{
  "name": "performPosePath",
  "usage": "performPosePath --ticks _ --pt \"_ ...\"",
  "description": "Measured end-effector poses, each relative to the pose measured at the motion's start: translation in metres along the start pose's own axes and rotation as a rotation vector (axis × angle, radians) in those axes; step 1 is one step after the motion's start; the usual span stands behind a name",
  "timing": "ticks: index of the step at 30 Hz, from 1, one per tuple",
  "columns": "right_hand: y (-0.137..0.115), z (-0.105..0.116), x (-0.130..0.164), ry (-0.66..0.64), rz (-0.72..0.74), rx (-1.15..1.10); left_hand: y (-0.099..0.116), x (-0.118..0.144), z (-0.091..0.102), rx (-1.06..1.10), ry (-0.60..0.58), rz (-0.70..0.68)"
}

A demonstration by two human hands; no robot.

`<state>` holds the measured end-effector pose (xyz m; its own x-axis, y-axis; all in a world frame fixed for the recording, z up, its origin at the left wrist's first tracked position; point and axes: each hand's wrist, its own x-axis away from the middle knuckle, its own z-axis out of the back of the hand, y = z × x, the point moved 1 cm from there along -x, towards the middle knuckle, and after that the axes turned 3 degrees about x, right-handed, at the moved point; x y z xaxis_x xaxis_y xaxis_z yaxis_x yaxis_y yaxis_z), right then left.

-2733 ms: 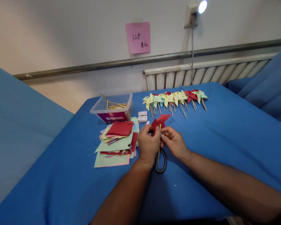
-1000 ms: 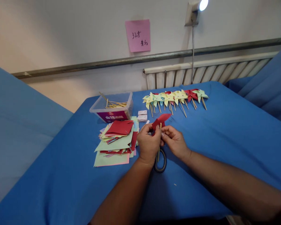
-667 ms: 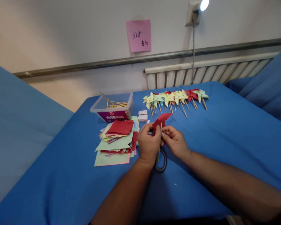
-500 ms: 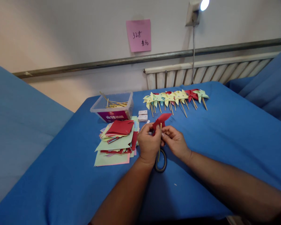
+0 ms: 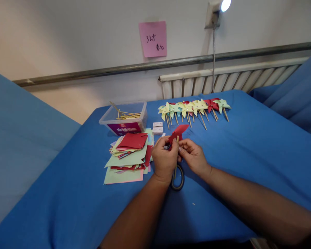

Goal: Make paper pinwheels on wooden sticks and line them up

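Observation:
My left hand (image 5: 165, 159) grips a folded red paper pinwheel (image 5: 179, 131) just above the blue table (image 5: 248, 152). A thin wooden stick (image 5: 176, 166) runs down between my hands, and my right hand (image 5: 193, 155) pinches it against the red paper. Below my hands a dark ring-shaped scissor handle (image 5: 178, 180) lies on the cloth. A pile of cut red, green and pink paper squares (image 5: 129, 155) sits just left of my left hand.
A row of several finished yellow, green and red pinwheels (image 5: 194, 108) lies at the back of the table. A clear plastic box of wooden sticks (image 5: 124, 119) stands back left, with two small white boxes (image 5: 158, 128) beside it. A radiator (image 5: 230, 81) runs along the wall.
My hands have stayed in nearly the same place on the red pinwheel and stick, with only small finger shifts. The red paper sits slightly flatter than 2.7 s ago.

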<state>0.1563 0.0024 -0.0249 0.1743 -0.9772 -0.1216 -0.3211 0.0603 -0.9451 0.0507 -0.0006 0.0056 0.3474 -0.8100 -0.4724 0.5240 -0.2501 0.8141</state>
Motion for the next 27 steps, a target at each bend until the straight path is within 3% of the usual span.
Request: performPosePath --ticks 27 --pt "0.0010 -0.0001 -0.0001 -0.001 -0.004 -0.005 -0.0018 -0.0004 -0.0008 0.000 0.001 0.012"
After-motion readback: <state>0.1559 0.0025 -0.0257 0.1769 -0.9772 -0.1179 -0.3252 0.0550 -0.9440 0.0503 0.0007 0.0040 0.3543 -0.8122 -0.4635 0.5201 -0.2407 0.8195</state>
